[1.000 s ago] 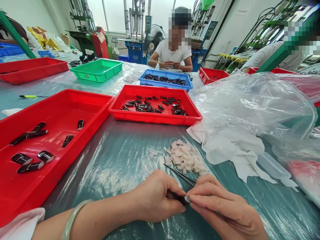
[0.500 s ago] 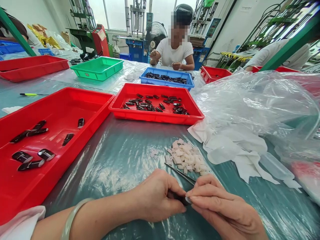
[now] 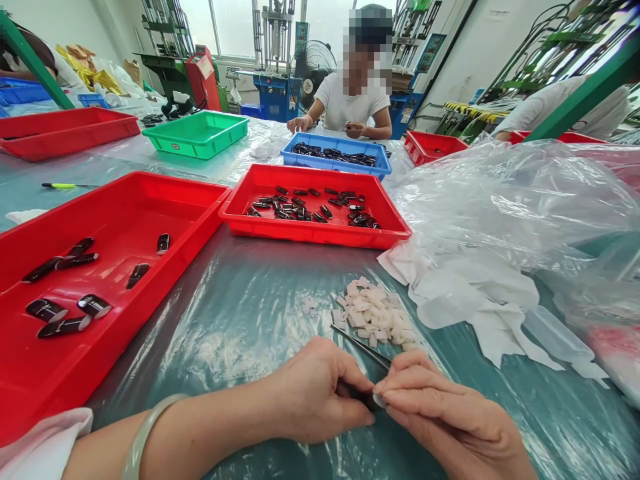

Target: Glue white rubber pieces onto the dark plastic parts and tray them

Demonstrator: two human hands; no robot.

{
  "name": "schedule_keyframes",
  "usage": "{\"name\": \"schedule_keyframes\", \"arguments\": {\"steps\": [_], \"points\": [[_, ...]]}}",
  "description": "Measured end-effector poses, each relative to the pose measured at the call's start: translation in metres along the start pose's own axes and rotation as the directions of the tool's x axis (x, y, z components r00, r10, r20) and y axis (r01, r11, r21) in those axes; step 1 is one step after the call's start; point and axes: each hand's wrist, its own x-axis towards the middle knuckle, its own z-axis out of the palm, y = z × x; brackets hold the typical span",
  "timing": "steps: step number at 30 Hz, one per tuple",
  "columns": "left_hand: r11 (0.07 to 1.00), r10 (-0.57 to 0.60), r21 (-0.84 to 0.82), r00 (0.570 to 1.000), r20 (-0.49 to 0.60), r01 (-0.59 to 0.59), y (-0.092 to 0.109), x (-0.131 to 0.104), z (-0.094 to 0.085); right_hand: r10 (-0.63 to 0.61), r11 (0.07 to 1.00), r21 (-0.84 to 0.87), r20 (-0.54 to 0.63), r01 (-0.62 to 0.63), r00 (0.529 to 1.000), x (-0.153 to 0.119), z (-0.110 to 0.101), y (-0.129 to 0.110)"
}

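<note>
My left hand (image 3: 325, 393) is closed around a small black piece (image 3: 367, 398), mostly hidden by the fingers. My right hand (image 3: 445, 407) pinches a small pale piece (image 3: 379, 401) against the end of the black one. Dark tweezers (image 3: 363, 347) are also held in my right hand, their tips pointing up and left beside a pile of pale flat pieces (image 3: 375, 310). The fingertips of both hands meet near the bottom centre.
A large red tray (image 3: 115, 267) with several black pieces lies left. Another red tray (image 3: 315, 235) and a blue tray (image 3: 335, 163) hold more. Plastic sheeting (image 3: 515, 200) and white scraps (image 3: 465, 287) lie right. A person (image 3: 355, 100) sits opposite.
The person opposite has lowered one hand to the table. My hands keep nearly the same pose; the view has shifted slightly.
</note>
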Motion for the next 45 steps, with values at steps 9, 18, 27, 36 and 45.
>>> {"name": "schedule_keyframes", "arguments": {"steps": [9,18,27,36,45], "points": [[1.0,0.026,-0.001,1.0,-0.004,-0.026,-0.002,0.0,0.0,0.019,1.0,0.003,-0.013,-0.019,1.0,0.003,0.001,-0.003],[1.0,0.018,0.024,1.0,-0.001,-0.018,0.0,-0.001,0.001,-0.143,0.974,-0.181,-0.011,0.138,0.99,-0.004,0.002,0.0],[0.997,0.056,0.044,0.998,-0.008,-0.056,0.0,-0.002,0.001,-0.078,0.981,-0.177,0.013,0.079,0.997,-0.013,0.002,0.0],[0.998,0.049,0.033,0.999,-0.001,-0.049,0.001,-0.001,0.0,-0.072,0.99,-0.125,-0.005,0.071,0.997,-0.009,0.006,-0.002],[0.998,0.058,0.027,0.998,0.0,-0.058,0.0,0.0,0.001,-0.064,0.989,-0.133,-0.003,0.063,0.998,-0.009,0.006,-0.002]]}}
